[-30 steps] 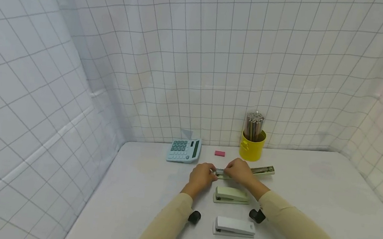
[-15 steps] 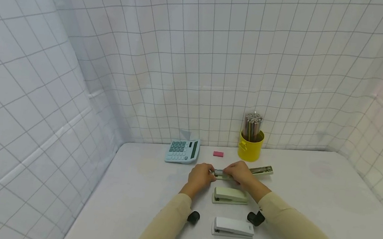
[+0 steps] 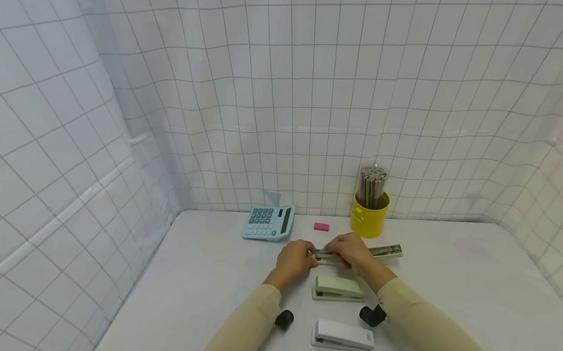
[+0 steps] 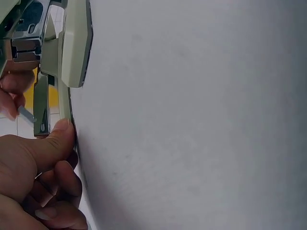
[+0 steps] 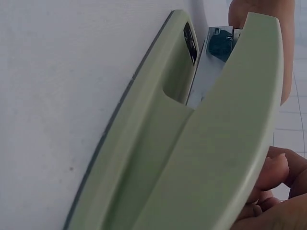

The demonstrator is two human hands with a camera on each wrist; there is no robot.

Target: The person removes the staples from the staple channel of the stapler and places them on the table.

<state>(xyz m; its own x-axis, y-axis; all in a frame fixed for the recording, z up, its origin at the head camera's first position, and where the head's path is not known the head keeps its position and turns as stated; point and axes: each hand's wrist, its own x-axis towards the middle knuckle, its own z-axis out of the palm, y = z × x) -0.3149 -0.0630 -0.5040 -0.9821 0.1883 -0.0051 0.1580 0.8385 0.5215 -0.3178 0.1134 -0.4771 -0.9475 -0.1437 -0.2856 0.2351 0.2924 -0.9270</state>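
At the back of the table lies an unfolded pale green stapler [image 3: 388,251], its top swung over to the right. My left hand [image 3: 294,261] grips its left end; in the left wrist view the thumb [image 4: 60,136] presses on the base's tip. My right hand [image 3: 352,251] is over the stapler's middle, fingertips pointing left. Between those fingers a small grey strip of staples [image 4: 26,115] slants toward the magazine [image 4: 42,108]. Just in front stands a closed green stapler [image 3: 339,288], which fills much of the right wrist view.
Nearer the front is a closed white stapler [image 3: 343,335]. Behind the hands are a light blue calculator [image 3: 269,222], a pink eraser [image 3: 321,227] and a yellow bucket [image 3: 368,222] of pencils [image 3: 372,185]. Grid-patterned curtain [image 3: 295,86] surrounds the white table [image 3: 200,280].
My right hand has shifted slightly left and up along the unfolded stapler, covering more of the grey strip. My left hand keeps its grip at the stapler's end.
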